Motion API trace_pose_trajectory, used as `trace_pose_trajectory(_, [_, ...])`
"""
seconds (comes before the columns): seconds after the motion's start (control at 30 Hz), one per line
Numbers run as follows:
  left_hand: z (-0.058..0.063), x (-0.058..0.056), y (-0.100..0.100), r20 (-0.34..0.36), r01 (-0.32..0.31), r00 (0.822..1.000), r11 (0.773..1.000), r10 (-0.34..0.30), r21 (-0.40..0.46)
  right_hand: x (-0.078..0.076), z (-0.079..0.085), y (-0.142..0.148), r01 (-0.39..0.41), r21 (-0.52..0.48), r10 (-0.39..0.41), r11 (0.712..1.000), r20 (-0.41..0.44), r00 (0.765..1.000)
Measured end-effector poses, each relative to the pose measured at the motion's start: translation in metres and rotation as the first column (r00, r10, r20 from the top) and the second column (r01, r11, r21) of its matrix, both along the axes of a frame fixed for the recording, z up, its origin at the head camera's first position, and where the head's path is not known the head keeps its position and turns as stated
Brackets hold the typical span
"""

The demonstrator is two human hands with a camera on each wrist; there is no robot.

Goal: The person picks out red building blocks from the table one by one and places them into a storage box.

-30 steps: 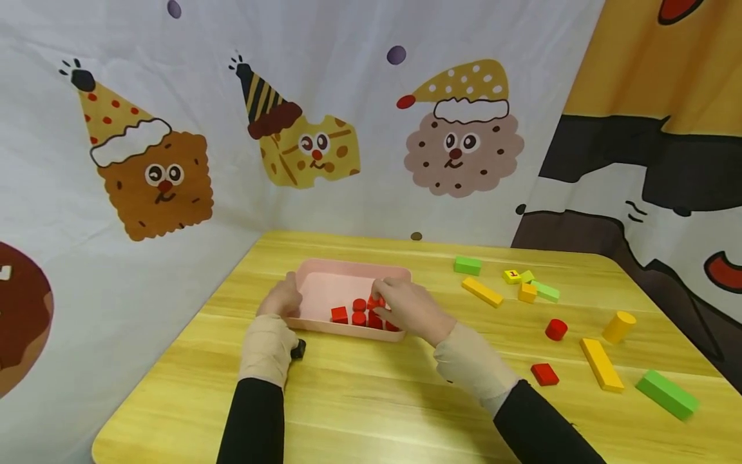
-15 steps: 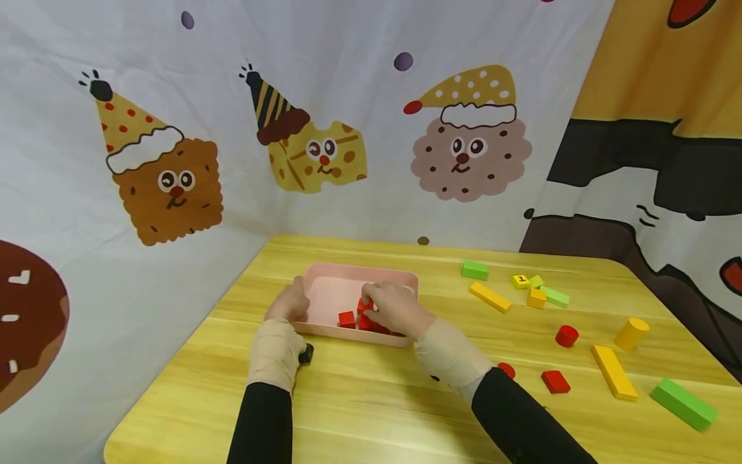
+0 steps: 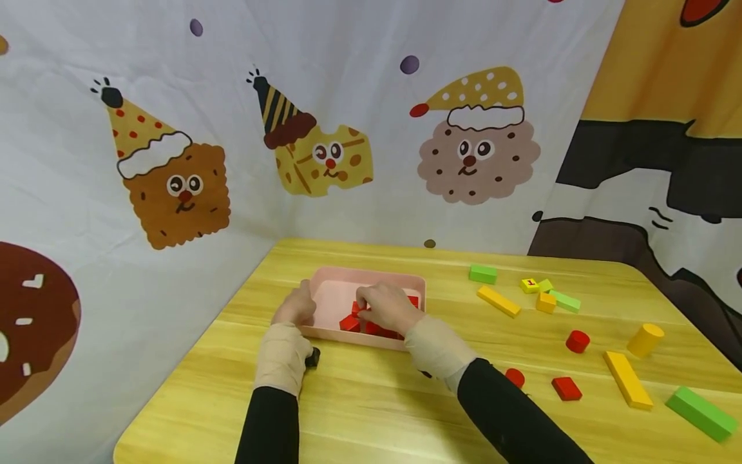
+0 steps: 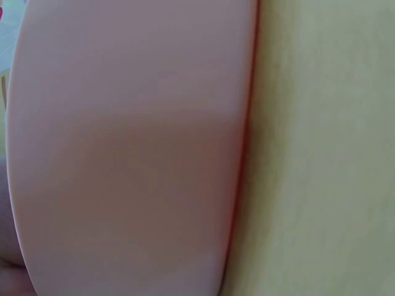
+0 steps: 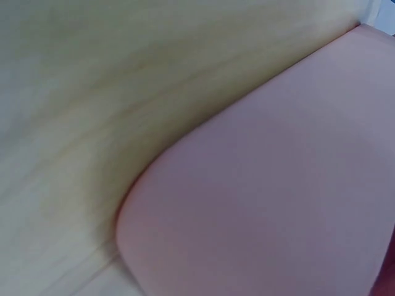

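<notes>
A pink plastic tray (image 3: 371,272) stands on the wooden table with several red blocks in its near part. My left hand (image 3: 297,305) grips the tray's left end, thumb side over the rim. Inside the tray, my right hand (image 3: 390,307) reaches down from the right and pinches a red block (image 3: 356,309) at its fingertips. Just below it lies a tilted red cube (image 3: 350,323); more red pieces are partly hidden under the right hand. The tray's outer wall fills much of the left wrist view (image 4: 129,154) and the right wrist view (image 5: 259,179).
To the tray's right lie a red cylinder (image 3: 578,341), a flat red block (image 3: 567,388), a yellow cylinder (image 3: 646,340), yellow bars (image 3: 628,380) and green blocks (image 3: 701,412). A small group with an orange cube (image 3: 545,302) lies farther back. A printed curtain (image 3: 394,212) hangs behind the table.
My right hand has moved left inside the tray, bringing a red block toward the cube, which now sits turned. A red disc has appeared beside my right sleeve. My left hand keeps its hold.
</notes>
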State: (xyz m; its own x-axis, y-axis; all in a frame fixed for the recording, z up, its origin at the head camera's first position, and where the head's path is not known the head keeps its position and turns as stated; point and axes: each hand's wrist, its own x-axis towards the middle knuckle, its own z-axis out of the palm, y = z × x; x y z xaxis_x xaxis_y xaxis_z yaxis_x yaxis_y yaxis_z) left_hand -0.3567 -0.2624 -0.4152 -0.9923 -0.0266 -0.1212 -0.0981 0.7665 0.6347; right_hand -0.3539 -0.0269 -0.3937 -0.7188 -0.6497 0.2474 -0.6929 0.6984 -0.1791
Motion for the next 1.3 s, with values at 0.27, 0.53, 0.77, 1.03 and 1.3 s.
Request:
trace_pose_trajectory(0.27, [0.0,-0.003,0.002,0.013,-0.014,1.0,1.0,0.014,-0.013,-0.002,0.0,-0.007,-0.001,0.014,0.001,1.0,0.024,1.0])
trace_pose_trajectory(0.53, [0.003,0.0,0.005,-0.013,0.006,1.0,1.0,-0.006,-0.029,-0.006,-0.001,-0.008,-0.007,0.041,0.004,0.999,0.052,0.999])
trace_pose_trajectory(0.77, [0.003,-0.001,0.006,-0.012,0.006,1.0,1.0,-0.006,-0.021,-0.006,-0.001,-0.005,-0.012,0.035,0.01,0.999,0.059,0.998])
trace_pose_trajectory(1.03, [0.002,-0.001,0.007,0.005,-0.004,1.0,1.0,0.004,-0.006,0.0,0.006,0.018,-0.027,0.02,0.027,0.999,0.015,1.0])
trace_pose_trajectory(1.3, [0.003,0.0,0.003,0.005,0.0,1.0,1.0,0.0,-0.015,0.02,0.025,0.055,-0.012,0.01,0.013,1.0,-0.147,0.989])
